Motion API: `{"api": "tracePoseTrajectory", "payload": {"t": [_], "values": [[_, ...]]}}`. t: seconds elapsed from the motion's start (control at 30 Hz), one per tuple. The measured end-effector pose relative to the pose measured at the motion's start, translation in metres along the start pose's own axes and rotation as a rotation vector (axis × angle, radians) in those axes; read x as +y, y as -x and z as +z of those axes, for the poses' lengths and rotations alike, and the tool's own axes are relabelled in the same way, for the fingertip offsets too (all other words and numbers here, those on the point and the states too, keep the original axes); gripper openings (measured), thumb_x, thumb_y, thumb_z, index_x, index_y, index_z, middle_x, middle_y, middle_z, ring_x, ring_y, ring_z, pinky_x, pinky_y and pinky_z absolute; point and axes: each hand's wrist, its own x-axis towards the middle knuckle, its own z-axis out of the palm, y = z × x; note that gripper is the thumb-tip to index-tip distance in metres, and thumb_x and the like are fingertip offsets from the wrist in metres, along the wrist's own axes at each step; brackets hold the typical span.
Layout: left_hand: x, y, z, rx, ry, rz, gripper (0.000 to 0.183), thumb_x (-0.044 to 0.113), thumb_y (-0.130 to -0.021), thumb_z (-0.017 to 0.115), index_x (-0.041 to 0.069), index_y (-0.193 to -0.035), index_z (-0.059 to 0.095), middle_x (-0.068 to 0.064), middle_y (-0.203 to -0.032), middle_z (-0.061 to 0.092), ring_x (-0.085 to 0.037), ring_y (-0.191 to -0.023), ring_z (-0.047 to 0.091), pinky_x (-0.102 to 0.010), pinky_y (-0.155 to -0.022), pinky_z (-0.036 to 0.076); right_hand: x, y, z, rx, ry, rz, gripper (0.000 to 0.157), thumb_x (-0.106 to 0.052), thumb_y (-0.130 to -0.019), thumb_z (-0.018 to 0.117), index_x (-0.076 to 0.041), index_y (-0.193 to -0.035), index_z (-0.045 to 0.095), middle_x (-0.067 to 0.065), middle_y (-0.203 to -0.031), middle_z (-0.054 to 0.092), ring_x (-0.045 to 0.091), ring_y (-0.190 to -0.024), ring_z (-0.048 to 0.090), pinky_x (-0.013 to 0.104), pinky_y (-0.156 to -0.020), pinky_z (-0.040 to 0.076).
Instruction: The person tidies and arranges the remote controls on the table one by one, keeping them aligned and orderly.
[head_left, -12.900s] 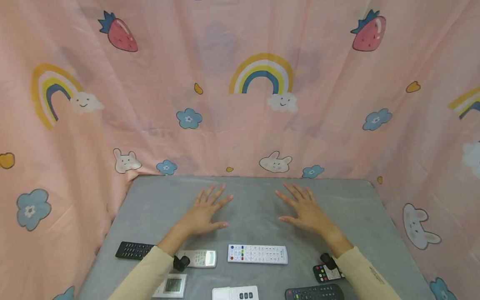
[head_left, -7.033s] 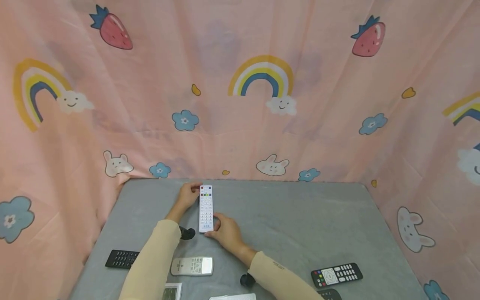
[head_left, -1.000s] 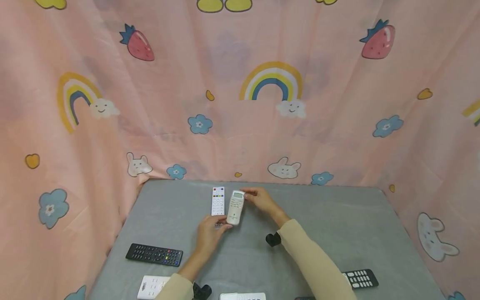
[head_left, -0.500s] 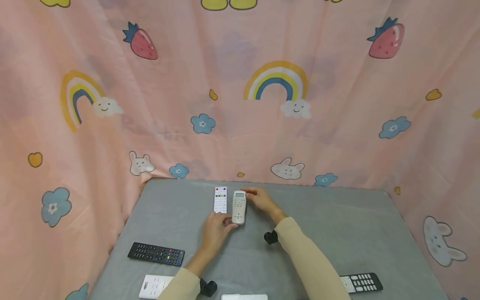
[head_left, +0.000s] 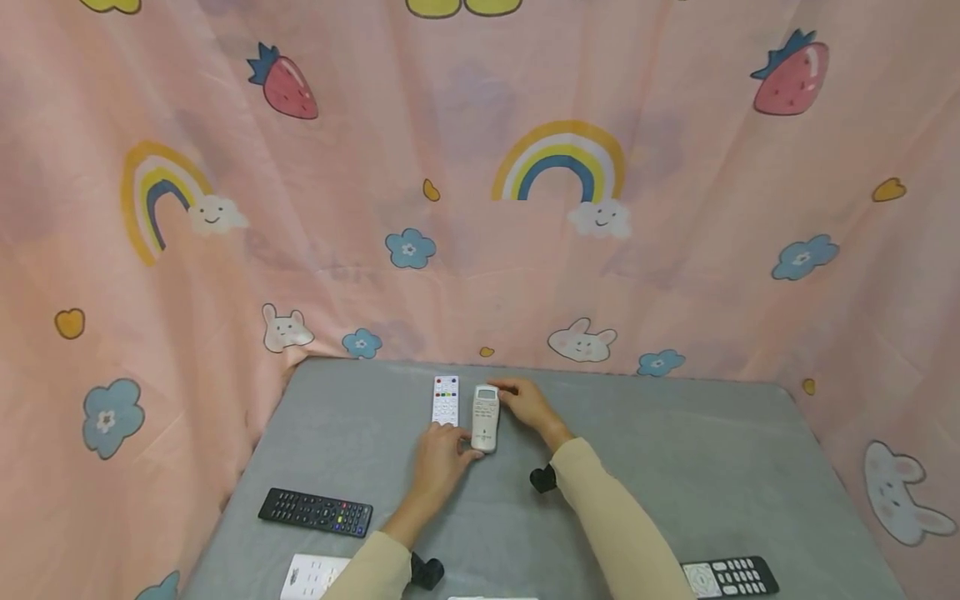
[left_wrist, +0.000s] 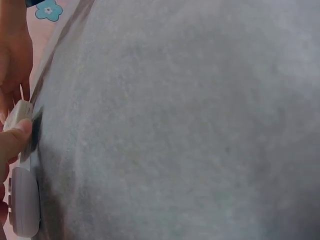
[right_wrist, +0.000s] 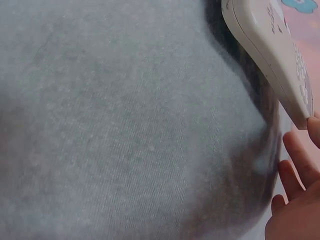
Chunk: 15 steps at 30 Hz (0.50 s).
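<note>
A beige remote control (head_left: 484,421) with a small screen lies lengthwise near the back of the grey table, its screen end away from me. My left hand (head_left: 437,458) pinches its near end; the left wrist view shows the thumb (left_wrist: 16,136) on that end of the beige remote (left_wrist: 19,112). At the screen end's right corner, my right hand (head_left: 528,404) holds it by the fingertips. The right thumb (right_wrist: 314,131) meets the tip of the remote (right_wrist: 265,50) in the right wrist view. Just left lies a white remote control (head_left: 446,400), its near end hidden behind my left hand.
A black remote control (head_left: 315,512) lies at the left, with a white device (head_left: 311,575) below it, partly under my left sleeve. Another black remote (head_left: 731,577) lies at the front right. A pink patterned curtain (head_left: 480,292) hangs behind the table.
Earlier, both hands were spread over the table, then placed the white remote at the back. Over the last second the beige remote has turned from slanted to nearly parallel with it.
</note>
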Motion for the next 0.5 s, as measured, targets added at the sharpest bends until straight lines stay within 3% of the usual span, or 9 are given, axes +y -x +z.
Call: {"api": "tracePoseTrajectory", "payload": {"t": [0.2, 0.5], "values": [[0.003, 0.0, 0.0, -0.027, -0.044, -0.033, 0.034, 0.038, -0.059, 0.091, 0.018, -0.083, 0.077, 0.007, -0.063, 0.058, -0.011, -0.067, 0.049, -0.027, -0.064, 0.04, 0.003, -0.003, 0.003, 0.008, 0.03, -0.026, 0.03, -0.008, -0.099, 0.055, -0.009, -0.125, 0.068, 0.014, -0.137, 0.062, 0.035, -0.136, 0.05, 0.055, -0.116, 0.034], [-0.001, 0.004, 0.006, 0.035, -0.061, -0.061, 0.036, 0.039, -0.056, 0.093, 0.021, -0.083, 0.078, 0.005, -0.076, 0.052, -0.014, -0.074, 0.043, -0.031, -0.069, 0.035, 0.011, -0.007, 0.008, 0.028, 0.097, -0.045, 0.029, -0.008, -0.096, 0.058, -0.008, -0.124, 0.069, 0.02, -0.143, 0.054, 0.04, -0.139, 0.044, 0.059, -0.118, 0.029]]}}
